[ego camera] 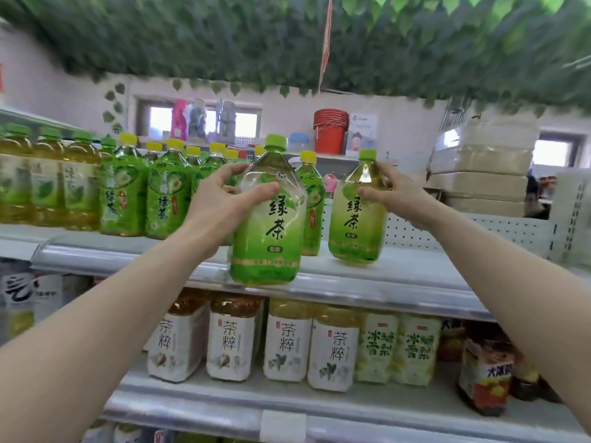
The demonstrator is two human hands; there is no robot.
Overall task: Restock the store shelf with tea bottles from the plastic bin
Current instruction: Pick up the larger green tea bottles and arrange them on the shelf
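My left hand [220,199] grips the shoulder of a large green tea bottle [268,225], held upright in the air in front of the top shelf's front edge [128,254]. My right hand [399,193] grips the neck and shoulder of a second green tea bottle [356,219], slightly tilted, its base just over the shelf board. Both bottles have light green caps and green labels with black characters. The plastic bin is out of view.
Green and yellow tea bottles [128,193] fill the left of the top shelf, and one yellow-capped bottle [311,203] stands between my two. White-labelled bottles [284,343] line the lower shelf. The white perforated back panel [479,235] lies behind bare shelf on the right.
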